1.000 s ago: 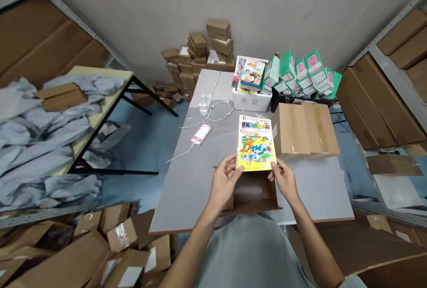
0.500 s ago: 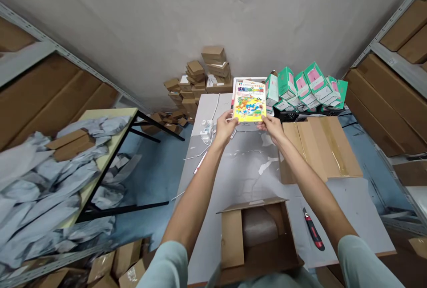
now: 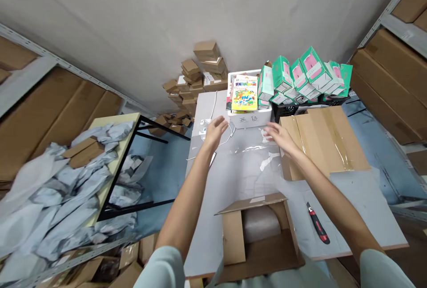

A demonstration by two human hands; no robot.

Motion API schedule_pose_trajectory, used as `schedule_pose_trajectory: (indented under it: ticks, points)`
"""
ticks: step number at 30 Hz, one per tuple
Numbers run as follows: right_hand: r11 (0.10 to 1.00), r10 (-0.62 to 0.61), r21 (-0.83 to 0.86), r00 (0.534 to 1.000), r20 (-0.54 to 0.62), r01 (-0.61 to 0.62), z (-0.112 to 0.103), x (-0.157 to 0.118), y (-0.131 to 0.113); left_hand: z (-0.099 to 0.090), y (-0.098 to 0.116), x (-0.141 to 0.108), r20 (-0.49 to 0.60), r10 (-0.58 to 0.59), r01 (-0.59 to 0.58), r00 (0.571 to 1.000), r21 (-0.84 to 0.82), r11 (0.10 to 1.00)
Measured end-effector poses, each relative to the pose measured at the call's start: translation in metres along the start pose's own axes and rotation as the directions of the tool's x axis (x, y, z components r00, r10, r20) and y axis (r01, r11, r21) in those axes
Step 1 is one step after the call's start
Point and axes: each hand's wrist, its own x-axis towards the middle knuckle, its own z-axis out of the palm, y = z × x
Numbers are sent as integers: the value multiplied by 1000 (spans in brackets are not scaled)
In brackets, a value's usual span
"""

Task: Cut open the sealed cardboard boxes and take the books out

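A colourful book with a yellow lower cover lies on top of the stack in a white foam box at the table's far side. My left hand hovers just in front of the box's left corner, fingers apart and holding nothing. On the other side, my right hand is also empty, its fingers spread above the table near the flat cardboard. Between my forearms, close to my body, stands an open cardboard box with a greyish wrapped item inside.
A red and black utility knife lies at the right. Green and pink cartons fill a black crate beside a large cardboard box. White cables run at the left. Grey mailer bags cover a side table.
Both hands have let go of the book, which now rests in the foam box. They have drawn back and moved apart. The view has shifted slightly.
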Motion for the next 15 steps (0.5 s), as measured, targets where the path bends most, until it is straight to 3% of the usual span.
schedule_pose_trajectory:
  ticks: [2, 4, 6, 8, 10, 12, 15]
  points:
    - [990, -102, -89, 989, 109, 111, -46, -67, 34, -36, -15, -50, -44, -179, 180, 983, 22, 983]
    - [985, -58, -164, 998, 35, 63, -94, -134, 74, -76, -28, -116, -122, -327, 336, 937, 59, 940]
    - [975, 57, -207, 993, -105, -78, -136, -193, 117, -108, -38, -192, -206, -520, 550, 829, 126, 826]
    - [946, 187, -232, 967, -175, -225, -166, -240, 157, -126, -43, -271, -216, -667, 700, 713, 156, 697]
    - [912, 304, -228, 935, -182, -341, -183, -275, 191, -127, -45, -344, -198, -769, 794, 608, 139, 592]
    - [884, 395, -215, 909, -131, -415, -187, -297, 216, -113, -45, -401, -176, -823, 841, 540, 82, 535]
    - [852, 460, -265, 887, -29, -451, -183, -305, 233, -81, -41, -454, -127, -843, 849, 522, -15, 528]
